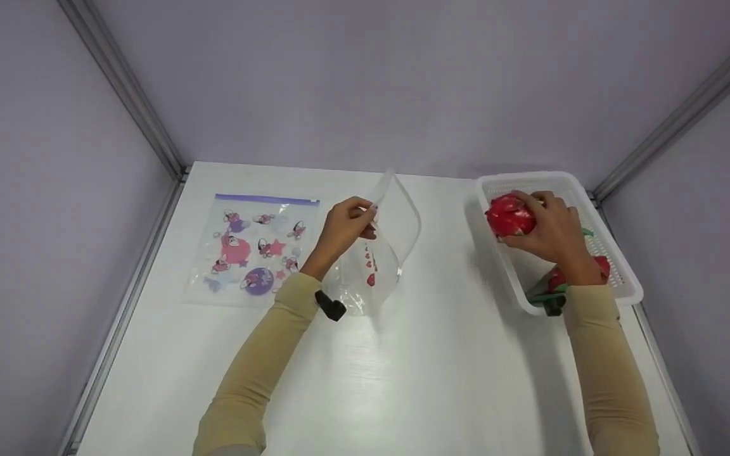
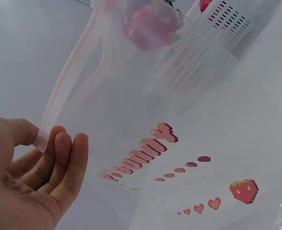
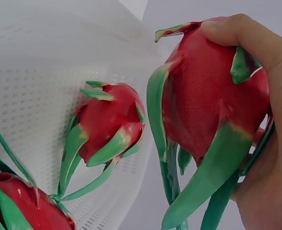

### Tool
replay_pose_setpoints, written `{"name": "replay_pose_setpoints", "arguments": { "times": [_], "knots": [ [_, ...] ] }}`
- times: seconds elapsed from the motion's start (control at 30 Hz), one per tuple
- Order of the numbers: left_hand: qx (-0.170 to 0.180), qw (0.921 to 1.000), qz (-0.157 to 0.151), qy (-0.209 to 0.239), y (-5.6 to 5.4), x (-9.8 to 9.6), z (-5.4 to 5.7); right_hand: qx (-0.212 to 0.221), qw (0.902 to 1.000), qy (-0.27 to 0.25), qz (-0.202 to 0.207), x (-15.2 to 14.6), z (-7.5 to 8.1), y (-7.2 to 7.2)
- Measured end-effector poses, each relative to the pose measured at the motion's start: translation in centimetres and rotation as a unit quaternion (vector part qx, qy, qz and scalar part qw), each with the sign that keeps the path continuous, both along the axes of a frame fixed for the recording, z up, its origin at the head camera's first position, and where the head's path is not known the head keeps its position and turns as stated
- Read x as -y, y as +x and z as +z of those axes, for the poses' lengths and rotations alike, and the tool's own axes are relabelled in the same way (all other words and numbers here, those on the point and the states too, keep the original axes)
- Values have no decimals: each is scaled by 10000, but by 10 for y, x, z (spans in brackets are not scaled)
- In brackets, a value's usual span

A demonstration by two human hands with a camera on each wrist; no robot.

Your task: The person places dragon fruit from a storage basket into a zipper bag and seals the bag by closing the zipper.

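My left hand (image 1: 347, 223) pinches the rim of a clear zip bag (image 2: 188, 110) between thumb and fingers. The bag's mouth gapes, and its side carries red "BUNNY" lettering, hearts and a strawberry print. In the right wrist view, my right hand (image 3: 267, 100) grips a red dragon fruit (image 3: 208, 96) with green leafy scales. That fruit (image 1: 509, 215) is raised over the left side of a white perforated basket (image 1: 618, 288). Inside the basket lie a second dragon fruit (image 3: 113, 115) and a third dragon fruit (image 3: 26, 203); my right forearm partly covers this area in the head view.
A flat clear zip bag (image 1: 213, 288) with a purple slider strip and pink and purple cartoon prints lies on the white table (image 1: 365, 392) at the left. Pale panels wall the table at the back and both sides.
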State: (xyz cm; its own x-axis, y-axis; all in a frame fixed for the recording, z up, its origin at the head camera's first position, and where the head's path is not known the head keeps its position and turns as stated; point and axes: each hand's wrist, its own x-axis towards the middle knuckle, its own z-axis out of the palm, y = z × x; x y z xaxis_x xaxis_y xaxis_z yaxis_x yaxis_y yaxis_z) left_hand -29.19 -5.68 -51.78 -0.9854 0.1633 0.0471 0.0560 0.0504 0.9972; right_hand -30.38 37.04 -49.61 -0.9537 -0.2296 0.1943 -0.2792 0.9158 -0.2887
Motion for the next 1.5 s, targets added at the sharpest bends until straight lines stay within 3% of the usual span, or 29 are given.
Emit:
{"name": "replay_pose_setpoints", "arguments": {
  "times": [0.37,1.0,1.5],
  "knots": [
    [122,9999,37,-19,1,-1,0,-237,9994,42,232,17,8,0],
    [-14,9999,-55,-108,0,-3,-1,-464,9974,-52,547,44,22,2],
    [35,9999,-82,-61,0,-7,3,-368,9975,72,595,64,31,2]
  ]
}}
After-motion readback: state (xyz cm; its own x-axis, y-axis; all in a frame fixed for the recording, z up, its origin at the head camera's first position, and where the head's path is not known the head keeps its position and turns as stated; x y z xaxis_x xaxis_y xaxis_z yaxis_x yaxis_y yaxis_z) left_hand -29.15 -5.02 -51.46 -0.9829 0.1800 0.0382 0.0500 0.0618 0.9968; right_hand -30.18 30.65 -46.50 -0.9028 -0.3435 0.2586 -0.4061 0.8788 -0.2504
